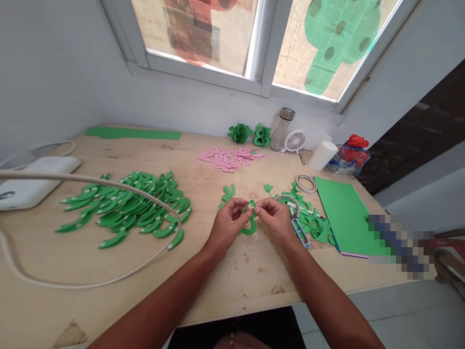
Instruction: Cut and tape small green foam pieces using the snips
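Note:
Both hands meet over the middle of the wooden table (261,276). A curved green paper cutout (250,228) is pinched between the fingertips of my left hand (232,215) and my right hand (271,215). A small whitish spot shows at its upper end, between the fingers; what it is I cannot make out. Just beyond my left hand lies another green paper cutout (228,192) with finger-like strips. Close by my right hand are a roll of tape (298,206), a pair of blue-handled scissors (301,233) and green paper scraps (316,225).
A large pile of green cutouts with white tabs (134,206) lies left, crossed by a white cable (170,208). Pink cutouts (230,159) lie farther back. Two green paper figures, a bottle (281,128) and a small fan (294,140) stand by the wall. Green sheets (350,218) lie right.

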